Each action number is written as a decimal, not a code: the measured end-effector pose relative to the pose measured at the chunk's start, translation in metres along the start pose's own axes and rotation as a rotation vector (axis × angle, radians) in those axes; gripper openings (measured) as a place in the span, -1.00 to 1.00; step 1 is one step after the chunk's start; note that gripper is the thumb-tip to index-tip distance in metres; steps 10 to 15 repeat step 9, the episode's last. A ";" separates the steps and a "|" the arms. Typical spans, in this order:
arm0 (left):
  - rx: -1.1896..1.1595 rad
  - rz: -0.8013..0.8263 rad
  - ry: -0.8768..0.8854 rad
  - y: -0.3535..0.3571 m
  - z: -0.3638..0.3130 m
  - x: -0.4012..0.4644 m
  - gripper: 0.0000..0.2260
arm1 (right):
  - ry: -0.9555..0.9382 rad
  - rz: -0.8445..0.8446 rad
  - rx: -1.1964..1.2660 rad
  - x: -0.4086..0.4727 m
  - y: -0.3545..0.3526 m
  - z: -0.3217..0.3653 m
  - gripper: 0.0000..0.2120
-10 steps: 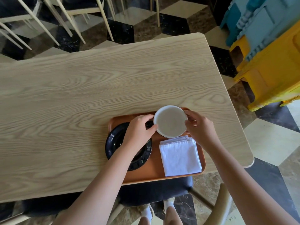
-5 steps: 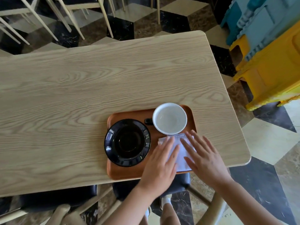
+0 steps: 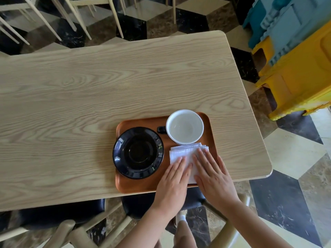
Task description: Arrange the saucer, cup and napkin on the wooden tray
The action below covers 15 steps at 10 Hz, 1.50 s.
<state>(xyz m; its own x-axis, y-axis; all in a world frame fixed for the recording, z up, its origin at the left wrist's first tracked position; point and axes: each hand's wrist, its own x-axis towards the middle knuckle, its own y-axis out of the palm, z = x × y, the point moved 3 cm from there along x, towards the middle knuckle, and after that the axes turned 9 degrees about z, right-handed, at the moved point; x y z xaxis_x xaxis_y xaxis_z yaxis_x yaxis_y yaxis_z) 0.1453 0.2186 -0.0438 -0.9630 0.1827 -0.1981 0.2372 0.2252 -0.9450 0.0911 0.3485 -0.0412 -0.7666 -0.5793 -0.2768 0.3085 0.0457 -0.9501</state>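
Both hands (image 3: 193, 178) flat on napkin (image 3: 180, 153); labels unreadable.

— What colours are on the worktop (image 3: 89, 90)?
— Pale wood grain. The tray (image 3: 139, 185) is orange-brown, the saucer (image 3: 138, 153) glossy black.
— The rest?
— The cup (image 3: 184, 127) is white inside with a black handle; the napkin (image 3: 180, 153) is white.

Hands left the cup for the napkin

Left hand (image 3: 172, 183) and right hand (image 3: 214, 178) settled flat on the napkin (image 3: 180, 152).
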 end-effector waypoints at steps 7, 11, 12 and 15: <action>-0.052 0.092 -0.065 -0.028 0.010 -0.005 -0.56 | 0.054 0.099 -0.024 0.005 -0.025 0.016 -0.46; -0.088 0.104 -0.101 -0.086 0.013 -0.004 -0.64 | 0.057 0.037 0.007 0.005 -0.081 0.029 -0.59; -0.088 0.104 -0.101 -0.086 0.013 -0.004 -0.64 | 0.057 0.037 0.007 0.005 -0.081 0.029 -0.59; -0.088 0.104 -0.101 -0.086 0.013 -0.004 -0.64 | 0.057 0.037 0.007 0.005 -0.081 0.029 -0.59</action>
